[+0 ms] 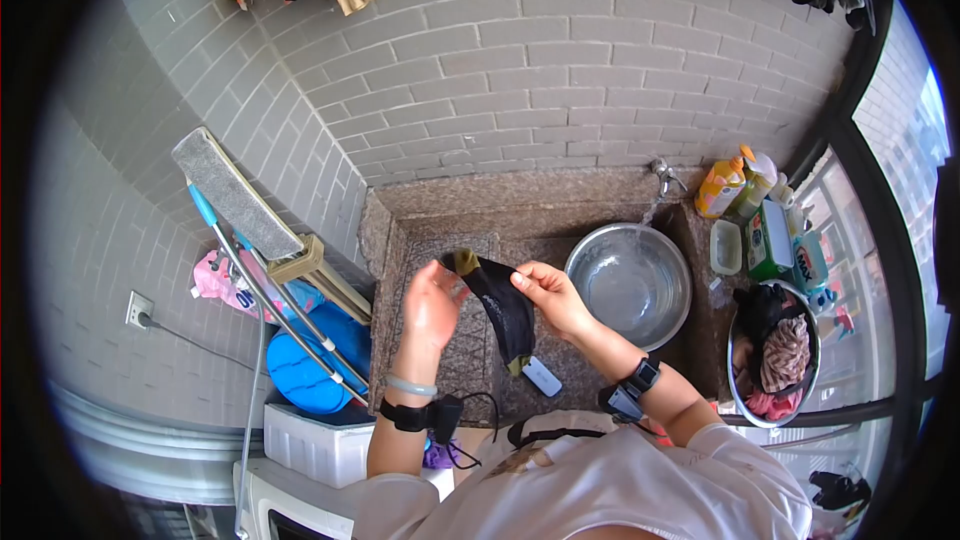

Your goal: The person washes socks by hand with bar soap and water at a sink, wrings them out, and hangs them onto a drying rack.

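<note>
A black sock (500,308) with olive ends hangs over the stone sink, in the middle of the view. My right hand (552,298) pinches its upper right edge between thumb and fingers. My left hand (432,305) is beside the sock's upper olive end, palm turned up and fingers apart; whether the fingertips touch the cloth I cannot tell. Below the sock, a pale blue-white oblong block (541,377) lies on the sink's ridged stone slab (450,340). To the right of my right hand stands a metal basin (640,280) holding clear water.
Water runs from the tap (664,178) into the basin. On the right ledge are an orange bottle (720,188), a white plastic box (726,247), a green carton (768,242) and a basin of clothes (785,355). A flat mop (238,195) and blue tub (305,365) stand left.
</note>
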Available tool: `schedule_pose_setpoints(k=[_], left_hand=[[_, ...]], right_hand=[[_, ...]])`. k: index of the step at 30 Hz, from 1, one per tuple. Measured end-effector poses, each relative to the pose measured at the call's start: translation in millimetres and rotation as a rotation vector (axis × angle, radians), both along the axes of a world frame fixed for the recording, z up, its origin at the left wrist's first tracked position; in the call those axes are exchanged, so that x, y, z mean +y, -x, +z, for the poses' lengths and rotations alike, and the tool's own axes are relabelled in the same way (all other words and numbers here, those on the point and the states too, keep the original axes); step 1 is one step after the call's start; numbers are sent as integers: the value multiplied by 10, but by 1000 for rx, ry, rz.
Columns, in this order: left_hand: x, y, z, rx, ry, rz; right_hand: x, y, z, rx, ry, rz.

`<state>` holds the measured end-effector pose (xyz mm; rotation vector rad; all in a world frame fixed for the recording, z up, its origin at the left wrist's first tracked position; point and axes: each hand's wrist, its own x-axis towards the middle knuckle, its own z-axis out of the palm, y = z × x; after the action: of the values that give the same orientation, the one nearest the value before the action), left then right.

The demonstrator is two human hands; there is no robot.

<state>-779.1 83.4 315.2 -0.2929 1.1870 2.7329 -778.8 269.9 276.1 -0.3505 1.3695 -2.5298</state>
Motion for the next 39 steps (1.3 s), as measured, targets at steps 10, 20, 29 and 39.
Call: schedule_pose_setpoints(k=[10,20,29,39], left_hand=[[471,-297,-349,25,32,-40],[650,-249,-476,148,315,404],[630,-220,-361,50,283,180],[554,-309,-788,19,94,-20]], right_hand=[[16,-63,-65,-139,-87,-157],[37,-35,-212,-163,209,-285],[-66,67,106,-229,191,-274],[92,185,47,-196,158,-256]])
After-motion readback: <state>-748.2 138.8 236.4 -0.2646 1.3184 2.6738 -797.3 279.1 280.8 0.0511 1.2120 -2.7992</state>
